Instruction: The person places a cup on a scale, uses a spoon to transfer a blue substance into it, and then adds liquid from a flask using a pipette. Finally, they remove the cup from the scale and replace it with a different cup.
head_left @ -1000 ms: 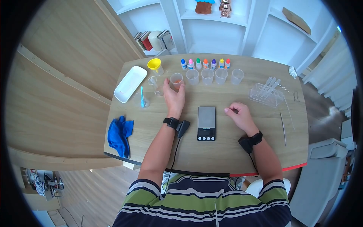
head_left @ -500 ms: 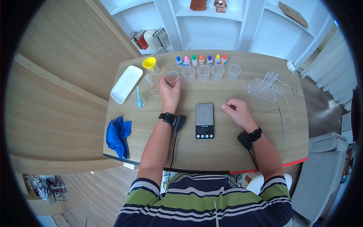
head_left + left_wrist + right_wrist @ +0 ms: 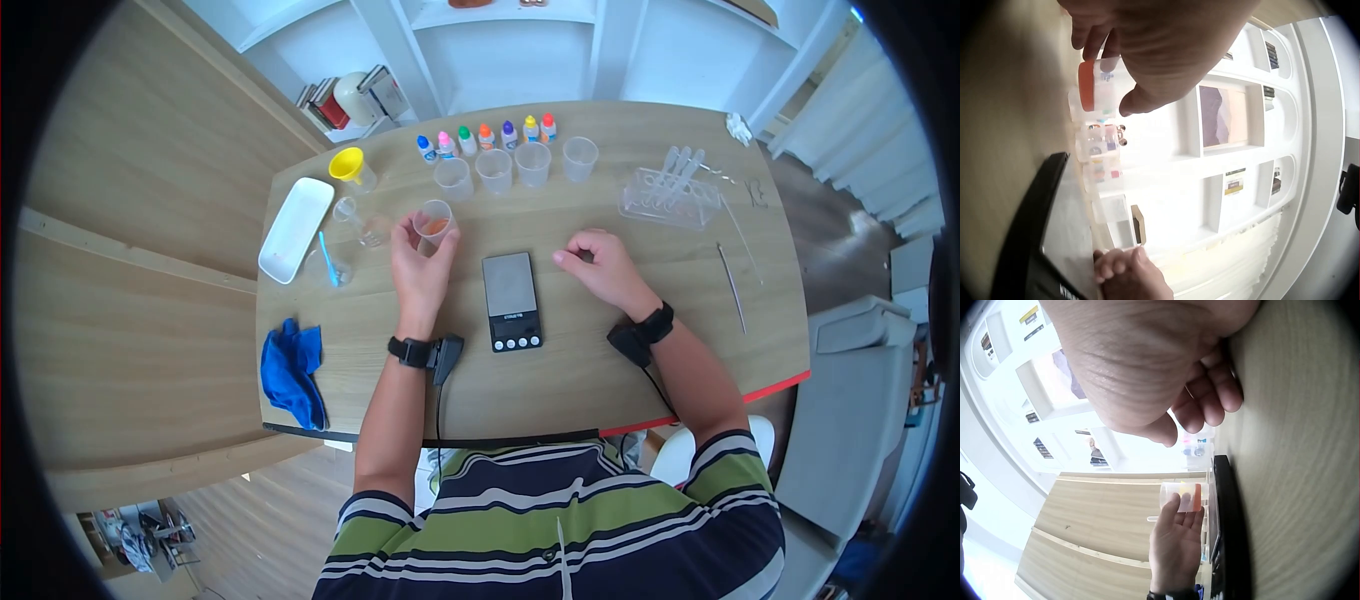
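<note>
A clear plastic cup (image 3: 434,215) holds a shallow layer of orange liquid (image 3: 1086,86). My left hand (image 3: 421,272) grips this cup by its sides, thumb on the right and fingers on the left, a little beyond and left of the black digital scale (image 3: 512,300). The scale's grey plate bears nothing. To the right of the scale, my right hand (image 3: 605,268) rests at the table with its fingers loosely curled and nothing in them. In the right wrist view the held cup (image 3: 1175,497) is upright beyond the scale's edge.
Several clear cups (image 3: 494,172) line up before small dye bottles (image 3: 486,137) with coloured caps. Left are a yellow funnel (image 3: 347,164), a white tray (image 3: 296,230), a glass flask (image 3: 372,231) and a blue cloth (image 3: 291,372). Right stand a clear rack (image 3: 665,205) and a metal rod (image 3: 732,288).
My left hand has drawn the cup with orange liquid out of the row, back toward me and nearer the scale. The right hand stays by the scale. The head view has shifted.
</note>
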A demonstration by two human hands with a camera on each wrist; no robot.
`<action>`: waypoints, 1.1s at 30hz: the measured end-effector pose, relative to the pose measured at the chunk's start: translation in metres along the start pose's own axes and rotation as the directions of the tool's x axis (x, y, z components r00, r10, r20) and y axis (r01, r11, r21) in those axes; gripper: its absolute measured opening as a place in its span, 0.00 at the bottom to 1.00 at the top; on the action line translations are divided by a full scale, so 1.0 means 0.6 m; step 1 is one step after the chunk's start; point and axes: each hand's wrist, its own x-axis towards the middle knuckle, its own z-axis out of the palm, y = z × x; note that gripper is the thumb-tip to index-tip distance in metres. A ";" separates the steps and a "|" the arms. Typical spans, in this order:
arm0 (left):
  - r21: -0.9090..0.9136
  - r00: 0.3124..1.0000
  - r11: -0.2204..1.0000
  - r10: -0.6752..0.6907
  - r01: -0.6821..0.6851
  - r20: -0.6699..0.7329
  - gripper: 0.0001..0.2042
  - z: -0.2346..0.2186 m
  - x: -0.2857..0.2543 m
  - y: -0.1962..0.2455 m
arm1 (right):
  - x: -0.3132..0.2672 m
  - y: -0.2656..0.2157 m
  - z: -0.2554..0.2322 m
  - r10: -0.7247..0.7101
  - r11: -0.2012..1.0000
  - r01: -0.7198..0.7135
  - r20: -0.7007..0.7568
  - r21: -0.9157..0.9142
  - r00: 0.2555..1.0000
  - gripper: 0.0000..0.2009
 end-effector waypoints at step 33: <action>0.198 0.919 0.967 0.074 -0.162 0.388 0.53 -0.032 -0.078 0.058 | -0.001 0.004 -0.001 -0.020 1.000 0.020 0.008 -0.009 1.000 0.14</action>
